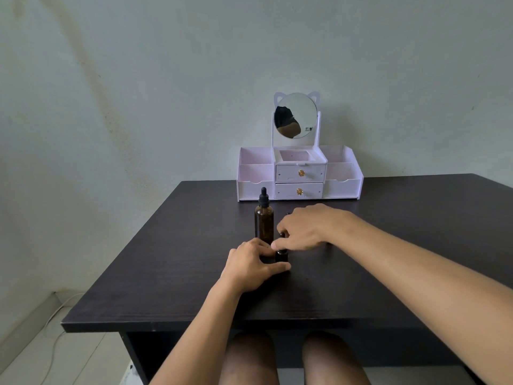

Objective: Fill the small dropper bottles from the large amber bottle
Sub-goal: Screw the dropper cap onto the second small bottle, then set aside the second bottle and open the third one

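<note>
The large amber bottle (264,222) stands upright on the dark table (172,273), its black dropper cap on. Just in front of it and a little right stands a small dark dropper bottle (281,256). My left hand (251,266) grips that small bottle's body, thumb along its near side. My right hand (308,227) comes in from the right and pinches the small bottle's black cap (282,236) from above. A dark bit shows behind my right hand; other small bottles are hidden.
A white organiser (299,177) with two drawers, side compartments and a round mirror (296,115) stands at the table's back edge against the wall. The table's left edge drops to the floor, where a white cable (59,309) lies.
</note>
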The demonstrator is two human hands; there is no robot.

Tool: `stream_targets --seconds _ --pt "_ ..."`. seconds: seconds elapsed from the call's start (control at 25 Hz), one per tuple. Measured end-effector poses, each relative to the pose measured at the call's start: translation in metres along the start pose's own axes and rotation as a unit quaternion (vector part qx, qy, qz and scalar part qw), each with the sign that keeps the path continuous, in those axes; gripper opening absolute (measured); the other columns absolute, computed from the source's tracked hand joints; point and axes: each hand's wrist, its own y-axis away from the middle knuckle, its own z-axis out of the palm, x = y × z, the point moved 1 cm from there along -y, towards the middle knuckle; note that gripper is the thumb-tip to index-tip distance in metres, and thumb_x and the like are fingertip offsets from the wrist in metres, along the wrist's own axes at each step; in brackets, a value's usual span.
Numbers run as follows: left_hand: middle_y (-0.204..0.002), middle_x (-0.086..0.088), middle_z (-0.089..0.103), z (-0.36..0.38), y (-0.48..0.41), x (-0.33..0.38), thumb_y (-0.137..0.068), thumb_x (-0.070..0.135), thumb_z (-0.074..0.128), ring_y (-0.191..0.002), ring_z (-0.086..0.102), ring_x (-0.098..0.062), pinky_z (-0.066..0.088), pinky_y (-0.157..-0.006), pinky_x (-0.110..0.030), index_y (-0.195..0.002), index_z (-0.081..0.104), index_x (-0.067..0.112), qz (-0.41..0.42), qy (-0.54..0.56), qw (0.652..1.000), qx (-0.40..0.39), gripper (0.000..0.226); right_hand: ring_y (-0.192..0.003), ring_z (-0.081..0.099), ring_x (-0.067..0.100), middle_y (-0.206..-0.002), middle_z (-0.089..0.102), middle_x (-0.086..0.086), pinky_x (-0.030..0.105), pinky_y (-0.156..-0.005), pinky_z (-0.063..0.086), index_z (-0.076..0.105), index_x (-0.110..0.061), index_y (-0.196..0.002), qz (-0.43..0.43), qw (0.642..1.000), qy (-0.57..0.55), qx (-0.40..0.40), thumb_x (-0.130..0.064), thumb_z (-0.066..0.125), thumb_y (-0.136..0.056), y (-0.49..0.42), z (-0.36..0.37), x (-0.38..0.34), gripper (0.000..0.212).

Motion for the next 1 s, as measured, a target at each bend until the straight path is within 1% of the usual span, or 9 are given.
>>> stream_targets --seconds 0.12,0.24,0.36,0.44,0.56,0.72,0.8,0.92,1.0 --pt "-0.115 0.022 0.058 0.0 -0.002 0.001 -0.07 0.075 0.067 -0.104 0.056 -0.006 0.043 -0.101 -0.043 -0.108 0.075 0.038 -0.002 -0.001 1.0 0.003 0.054 -0.084 0.055 0.022 -0.093 0.051 -0.003 0.039 -0.072 0.044 0.05 -0.031 -0.111 -0.03 0.999 -0.006 -0.032 -0.055 0.048 -0.096 0.004 0.002 0.004 0.028" --pt "-0.113 0.023 0.058 0.002 -0.001 0.001 -0.07 0.075 0.067 -0.103 0.056 -0.006 0.044 -0.099 -0.043 -0.106 0.076 0.039 0.006 0.003 1.0 0.006 0.052 -0.083 0.057 0.022 -0.089 0.056 -0.003 0.039 -0.071 0.044 0.057 -0.026 -0.093 -0.038 0.999 -0.025 -0.005 -0.049 0.05 -0.096 0.001 0.007 0.001 0.025" --pt "-0.111 0.023 0.057 0.002 -0.001 0.001 -0.07 0.074 0.068 -0.101 0.057 -0.007 0.045 -0.097 -0.044 -0.102 0.077 0.038 0.007 0.006 1.0 0.007 0.049 -0.075 0.056 0.021 -0.079 0.056 -0.004 0.037 -0.067 0.044 0.055 -0.024 -0.074 -0.022 0.999 -0.026 0.03 -0.052 0.049 -0.096 -0.001 0.008 -0.002 0.036" --pt "-0.111 0.023 0.057 0.001 0.0 0.001 -0.07 0.074 0.068 -0.101 0.057 -0.007 0.045 -0.098 -0.044 -0.101 0.076 0.039 0.007 0.01 1.0 0.008 0.048 -0.076 0.054 0.021 -0.077 0.05 -0.007 0.037 -0.069 0.044 0.057 -0.021 -0.083 -0.014 0.999 -0.012 0.036 -0.056 0.048 -0.095 0.0 0.007 -0.002 0.037" --pt "-0.114 0.022 0.057 0.0 0.0 0.003 -0.072 0.072 0.068 -0.103 0.056 -0.007 0.044 -0.099 -0.045 -0.105 0.075 0.042 0.008 0.004 1.0 0.002 0.045 -0.08 0.053 0.022 -0.077 0.045 -0.009 0.037 -0.071 0.041 0.051 -0.028 -0.092 -0.028 0.999 -0.003 0.03 -0.056 0.047 -0.095 0.004 0.007 -0.001 0.028" --pt "-0.113 0.022 0.057 0.002 0.0 0.001 -0.072 0.073 0.068 -0.102 0.056 -0.007 0.045 -0.098 -0.045 -0.105 0.075 0.042 0.015 0.005 1.0 0.006 0.045 -0.071 0.052 0.017 -0.077 0.052 -0.005 0.037 -0.066 0.04 0.052 -0.025 -0.079 -0.028 0.996 -0.053 0.061 -0.051 0.05 -0.097 0.004 0.018 -0.002 0.032" --pt "-0.111 0.023 0.057 0.003 0.0 0.0 -0.072 0.072 0.068 -0.102 0.055 -0.006 0.045 -0.098 -0.045 -0.105 0.075 0.042 0.016 0.006 1.0 0.009 0.045 -0.074 0.055 0.021 -0.076 0.053 -0.004 0.038 -0.068 0.043 0.051 -0.023 -0.076 -0.013 0.994 -0.065 0.087 -0.05 0.049 -0.097 0.004 0.022 -0.004 0.034" --pt "-0.111 0.02 0.058 0.001 0.003 0.002 -0.074 0.07 0.068 -0.102 0.056 -0.007 0.046 -0.097 -0.044 -0.108 0.075 0.04 0.023 -0.004 0.999 0.028 0.046 -0.087 0.058 0.025 -0.09 0.057 -0.003 0.039 -0.073 0.044 0.053 -0.025 -0.094 0.017 0.987 -0.109 0.114 -0.052 0.049 -0.097 0.006 0.031 -0.007 0.028" --pt "-0.115 0.015 0.06 0.001 0.004 0.004 -0.077 0.069 0.067 -0.107 0.055 -0.01 0.044 -0.099 -0.042 -0.113 0.072 0.039 0.032 -0.031 0.998 0.039 0.047 -0.093 0.061 0.023 -0.101 0.062 -0.002 0.039 -0.075 0.05 0.057 -0.026 -0.103 0.048 0.973 -0.185 0.13 -0.055 0.058 -0.091 0.007 0.039 -0.005 0.032"
